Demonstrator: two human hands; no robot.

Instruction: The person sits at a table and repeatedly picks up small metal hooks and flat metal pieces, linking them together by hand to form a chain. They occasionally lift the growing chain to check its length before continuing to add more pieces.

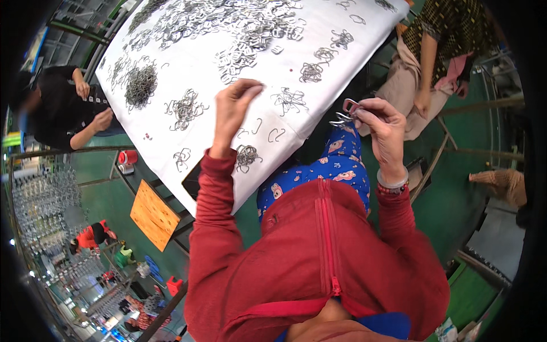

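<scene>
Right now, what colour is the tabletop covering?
The tabletop covering is white, best seen in the head view.

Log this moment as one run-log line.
left hand: over white table, grasp unclear | right hand: holding metal loops | table: bent wires, small metal pieces

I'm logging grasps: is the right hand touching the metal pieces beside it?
Touching. The head view shows the right hand pinching the metal pieces, which stick out past its grip.

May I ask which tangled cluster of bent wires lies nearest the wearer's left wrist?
The tangle just right of that arm's red cuff; all other clusters lie farther away.
</scene>
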